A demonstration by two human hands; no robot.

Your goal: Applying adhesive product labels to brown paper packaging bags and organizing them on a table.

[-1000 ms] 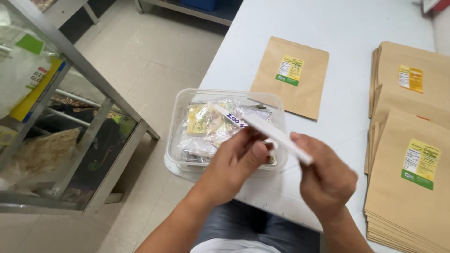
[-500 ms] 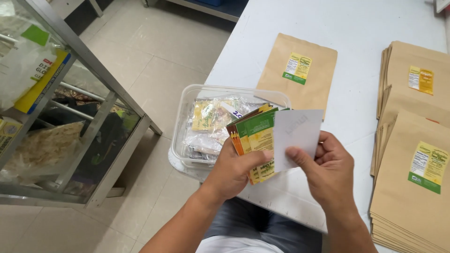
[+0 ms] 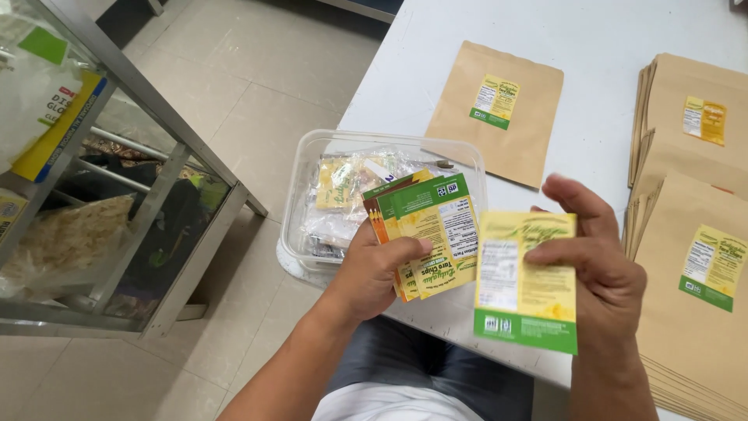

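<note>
My left hand [image 3: 372, 273] grips a small fanned stack of yellow and green printed labels [image 3: 428, 230] over the near edge of the white table [image 3: 592, 70]. In my right hand [image 3: 600, 269] is a single yellow label with a green bottom band [image 3: 523, 292], pinched by thumb and fingers and held apart from the stack, just to its right. Directly behind the stack sits a clear plastic tub [image 3: 312, 195] with several bagged label packs inside.
A single brown paper pouch with a label [image 3: 495, 109] lies flat on the table behind the tub. Stacks of labelled brown pouches [image 3: 693, 234] fill the table's right side. A metal-framed shelf with bagged goods [image 3: 86, 179] stands on the left over a tiled floor.
The labels went from one edge-on bundle to a fanned stack in my left hand. My right hand pulled one label off and turned its printed face toward me.
</note>
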